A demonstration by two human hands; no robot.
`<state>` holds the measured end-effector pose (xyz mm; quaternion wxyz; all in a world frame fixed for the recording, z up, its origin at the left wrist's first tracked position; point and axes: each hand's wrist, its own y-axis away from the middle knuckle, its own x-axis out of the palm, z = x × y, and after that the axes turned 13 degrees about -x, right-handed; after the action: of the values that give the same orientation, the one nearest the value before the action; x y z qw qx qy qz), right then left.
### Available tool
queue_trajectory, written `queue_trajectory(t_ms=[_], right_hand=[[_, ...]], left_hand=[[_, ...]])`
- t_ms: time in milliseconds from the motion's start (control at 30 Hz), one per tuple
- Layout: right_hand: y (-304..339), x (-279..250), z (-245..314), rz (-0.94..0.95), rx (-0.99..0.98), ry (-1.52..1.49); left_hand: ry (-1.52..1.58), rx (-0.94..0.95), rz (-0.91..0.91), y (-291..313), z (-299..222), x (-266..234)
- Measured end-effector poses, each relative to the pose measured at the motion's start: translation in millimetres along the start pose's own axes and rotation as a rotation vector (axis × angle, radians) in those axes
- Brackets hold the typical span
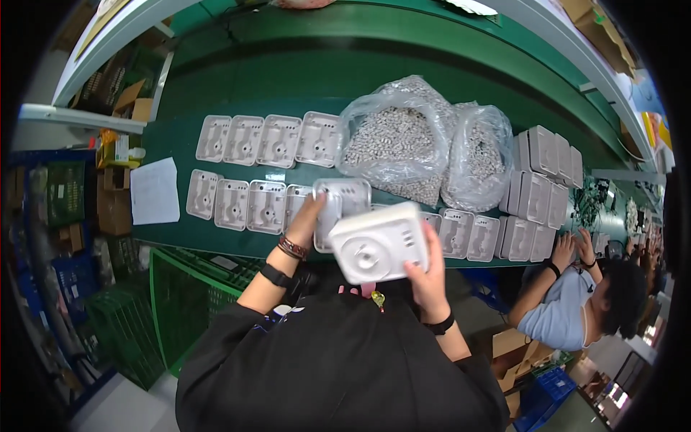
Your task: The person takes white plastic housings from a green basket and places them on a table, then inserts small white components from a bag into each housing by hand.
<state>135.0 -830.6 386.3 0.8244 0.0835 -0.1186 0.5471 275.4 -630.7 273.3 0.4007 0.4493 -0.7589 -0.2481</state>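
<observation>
Right fingers point(433, 243) clasp a tilted white, round-recessed housing point(387, 243) that hides part of the tray row point(266, 207) below bagged granules point(394, 138); left fingers' point(315, 207) grip is unclear.

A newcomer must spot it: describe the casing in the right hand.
Find the green table, then the larger bag of pale pieces on it. Below that in view, the right hand holds a white casing. Unlike the casings in rows, hollow side up, it shows a ringed face.

Place: factory assembly workshop | long green workbench point(180, 137) | rowed pale plastic housings point(266, 205) | bagged small parts point(392, 140) | co-worker point(558, 309) alongside
</observation>
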Motion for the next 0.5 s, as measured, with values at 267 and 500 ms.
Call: queue_trajectory(t_ms=[267,500], right_hand=[[-12,-33,10,-0.280,-0.123,-0.188],[4,-37,-23,0.454,-0.430,1.380]], left_hand=[[-0.123,0.178,-0.368,22,-40,-11],[-0.557,0.224,-0.525,4,-9,-16]])
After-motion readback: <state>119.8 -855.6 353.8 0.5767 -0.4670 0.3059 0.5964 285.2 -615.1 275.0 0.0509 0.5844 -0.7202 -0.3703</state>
